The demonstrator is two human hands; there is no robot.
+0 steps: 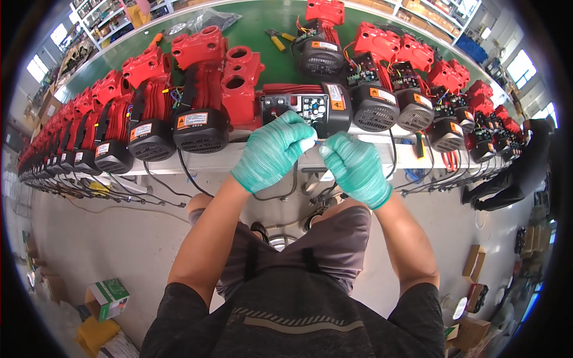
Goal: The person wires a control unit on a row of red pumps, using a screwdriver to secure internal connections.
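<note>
Both my hands wear green knitted gloves with white fingertips and meet in front of a red motor pump (242, 89) lying on its side at the bench edge. The pump's black terminal box (292, 106) is uncovered, showing a circuit board with small parts. My left hand (276, 149) is closed in a pinch just below the box. Closed as well, my right hand (356, 164) pinches close beside it, under the pump's black end cap (339, 110). A bit of thin blue wire (319, 142) shows between the fingertips; its ends are hidden.
Rows of red pumps with black fan covers (203, 134) line the bench on both sides, their cables hanging over the edge. Yellow-handled pliers (277, 42) and a clear plastic bag (212, 21) lie on the green bench top (256, 30). A dark-clothed person (525, 161) is at the far right.
</note>
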